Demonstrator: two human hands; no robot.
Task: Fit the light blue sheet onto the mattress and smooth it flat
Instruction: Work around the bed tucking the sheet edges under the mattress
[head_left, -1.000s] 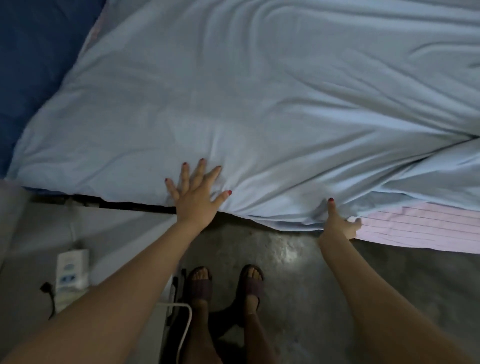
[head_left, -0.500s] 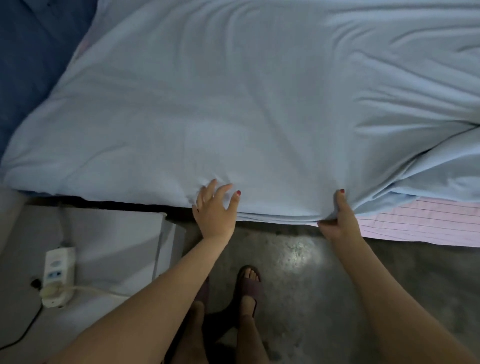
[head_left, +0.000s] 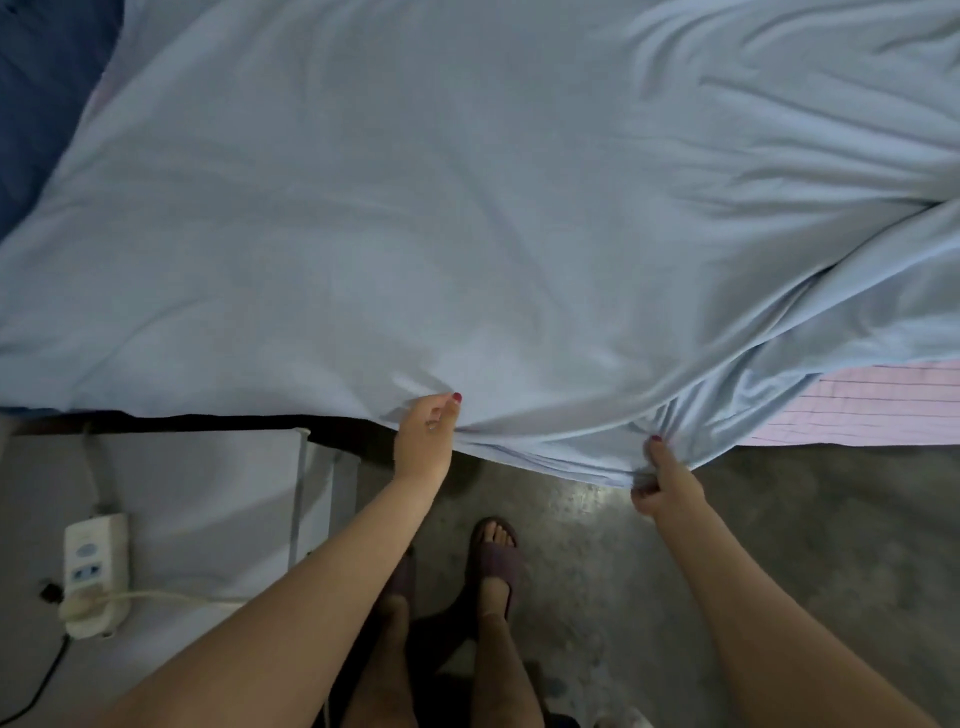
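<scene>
- Light blue sheet (head_left: 467, 218) lies over the mattress (head_left: 857, 410), whose pink striped corner shows at right.
- Left hand (head_left: 423, 441) pinches the sheet's hem; right hand (head_left: 662, 486) clenches bunched fabric, apparently.
- Power strip (head_left: 96, 571) lies on the low white surface (head_left: 208, 509) at left.

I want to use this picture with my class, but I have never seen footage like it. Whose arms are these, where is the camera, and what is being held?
There is no machine here. A person wears a wide-angle camera on the head, so you look down along their own bare arms to their sandalled feet on the floor. The left hand and the right hand each grip the near edge of a light blue sheet, which is spread over the bed but wrinkled at the right. There, the pink striped mattress is uncovered. At the lower left, a white power strip lies on a pale surface.
</scene>
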